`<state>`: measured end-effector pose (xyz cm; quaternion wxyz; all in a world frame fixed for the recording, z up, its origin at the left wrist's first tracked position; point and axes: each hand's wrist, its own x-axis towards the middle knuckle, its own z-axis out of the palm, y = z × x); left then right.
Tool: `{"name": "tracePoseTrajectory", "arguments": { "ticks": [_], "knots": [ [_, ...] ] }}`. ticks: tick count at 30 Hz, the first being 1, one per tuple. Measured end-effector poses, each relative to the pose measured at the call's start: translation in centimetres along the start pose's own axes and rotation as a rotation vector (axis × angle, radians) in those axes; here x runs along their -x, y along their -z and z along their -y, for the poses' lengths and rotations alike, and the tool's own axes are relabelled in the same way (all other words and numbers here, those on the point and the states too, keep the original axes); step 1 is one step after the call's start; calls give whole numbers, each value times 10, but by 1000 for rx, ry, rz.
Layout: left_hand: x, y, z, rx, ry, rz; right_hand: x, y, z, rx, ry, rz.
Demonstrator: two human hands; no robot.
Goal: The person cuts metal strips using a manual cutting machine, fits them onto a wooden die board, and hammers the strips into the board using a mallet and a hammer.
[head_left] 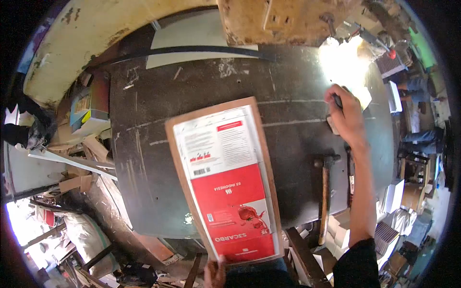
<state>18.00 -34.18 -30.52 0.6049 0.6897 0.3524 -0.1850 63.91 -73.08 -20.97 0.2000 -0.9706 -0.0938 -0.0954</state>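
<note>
My left hand (215, 272) grips the lower left corner of a brown board (178, 149) that bears a red and white printed sheet (228, 192). The board lies tilted over the dark table (297, 158), its near end close to my body. My right hand (346, 113) is closed around a small dark object (337, 100) above the right part of the table, near the bright lamp glare. What that object is cannot be made out. A small brownish block (332, 126) shows just under this hand.
A hammer (325, 192) lies at the table's right front edge. A brown wooden panel (293, 21) overhangs the far side. A dark curved strip (206, 49) crosses a pale sheet (168, 36). Boxes (91, 105) stand at the left; cartons and people's legs (422, 137) are at the right.
</note>
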Motion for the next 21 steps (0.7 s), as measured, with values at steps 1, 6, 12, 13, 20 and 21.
{"name": "tracePoseTrajectory", "arguments": {
  "ticks": [1,6,12,13,20,21],
  "knots": [
    [16,-42,-42,49,-19,-70,1,4,-13,9,12,-10],
    [14,-110,-105,288,380,187,-11,14,3,335,160,-146],
    [-42,-131,-111,-134,-146,822,-103,-63,21,-214,159,33],
    [-51,-130,-129,-343,-156,871,-117,-74,17,-229,78,176],
    [-22,-13,-44,-665,-112,198,-149,-50,3,-358,-373,671],
    [-5,5,-32,-693,174,86,-177,-59,47,-357,-278,706]
  ]
}}
